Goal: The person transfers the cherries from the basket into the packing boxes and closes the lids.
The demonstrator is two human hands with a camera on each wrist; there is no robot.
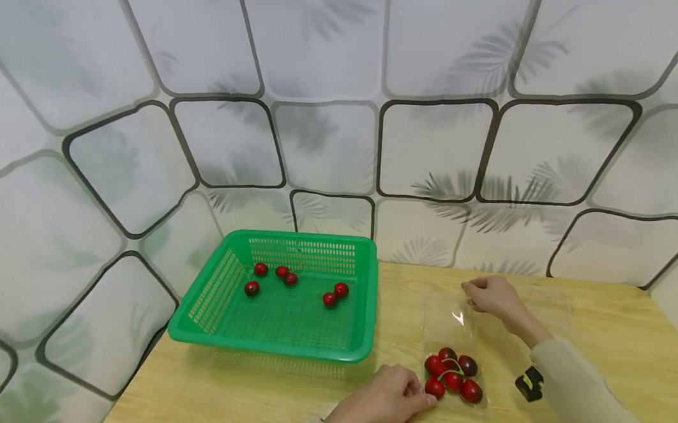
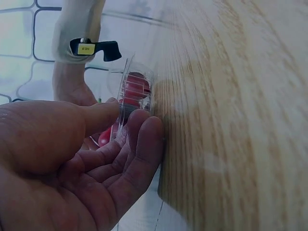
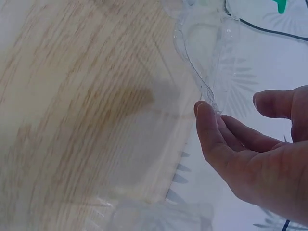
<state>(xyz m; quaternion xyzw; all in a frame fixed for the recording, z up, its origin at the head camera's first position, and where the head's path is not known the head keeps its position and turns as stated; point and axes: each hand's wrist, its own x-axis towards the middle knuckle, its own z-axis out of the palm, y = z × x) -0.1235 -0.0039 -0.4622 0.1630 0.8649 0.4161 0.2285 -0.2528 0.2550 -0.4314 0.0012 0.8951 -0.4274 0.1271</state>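
A clear plastic clamshell box (image 1: 481,404) lies on the table with its lid (image 1: 445,316) tipped back toward the wall. Several dark red cherries (image 1: 453,380), some with green stems, fill its base. My left hand (image 1: 385,396) pinches the box's near left edge, thumb on one side and fingers on the other, as the left wrist view shows. Up by the lid's far right corner is my right hand (image 1: 496,301). Its fingertips (image 3: 206,113) touch the lid edge in the right wrist view, while the thumb stands apart.
A green plastic basket (image 1: 274,347) stands left of the box, with several loose cherries (image 1: 334,295) inside. More clear plastic (image 1: 552,306) lies at the right, behind my right forearm. A patterned wall covering (image 1: 428,152) rises behind the wooden table (image 1: 237,398).
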